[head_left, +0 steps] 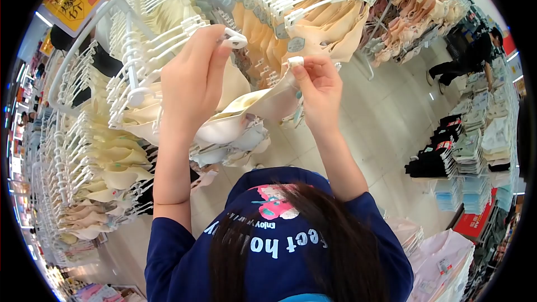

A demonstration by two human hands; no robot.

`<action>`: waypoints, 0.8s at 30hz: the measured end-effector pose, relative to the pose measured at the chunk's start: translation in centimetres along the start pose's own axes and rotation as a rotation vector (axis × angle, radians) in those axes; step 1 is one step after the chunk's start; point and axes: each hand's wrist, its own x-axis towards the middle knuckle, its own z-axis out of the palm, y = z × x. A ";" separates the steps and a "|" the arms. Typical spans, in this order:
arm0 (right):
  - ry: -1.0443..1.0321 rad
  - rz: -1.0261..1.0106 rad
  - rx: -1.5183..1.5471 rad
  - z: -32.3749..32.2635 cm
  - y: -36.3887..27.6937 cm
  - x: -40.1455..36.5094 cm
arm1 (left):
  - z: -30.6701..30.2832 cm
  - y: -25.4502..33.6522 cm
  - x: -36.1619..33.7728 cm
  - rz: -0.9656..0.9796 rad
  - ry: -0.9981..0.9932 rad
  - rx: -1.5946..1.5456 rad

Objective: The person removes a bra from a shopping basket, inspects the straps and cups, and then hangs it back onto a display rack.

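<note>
Raised at the left, my left hand (194,75) is closed around a white plastic hanger (236,39), whose looped end sticks out past the fingers. My right hand (320,86) pinches one end of a cream bra (263,103) between thumb and fingers, with a small white piece showing at the fingertips. The bra stretches from there down and left, its cups sagging below and between my hands. A pale tag (298,100) hangs beside the right fingers. My left wrist and forearm hide part of the bra's left side.
White-railed racks (131,61) of cream bras on hangers stand close at the left. Ahead hang peach bras (330,25), with more garments (414,17) behind. Folded clothing stacks (447,140) line the right. Beyond the tiled aisle (386,100), a person in black (467,59) bends toward the shelves.
</note>
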 end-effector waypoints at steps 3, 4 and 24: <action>-0.059 -0.005 0.007 0.8 -0.2 -0.1 | -0.1 0.4 0.4 0.002 -0.055 0.022; -0.090 -0.013 0.007 1.1 -0.1 0.0 | 0.0 0.2 0.3 -0.006 -0.078 0.019; -0.130 0.226 0.212 5.1 6.9 -0.5 | 1.0 -2.8 -1.6 0.032 -0.137 0.187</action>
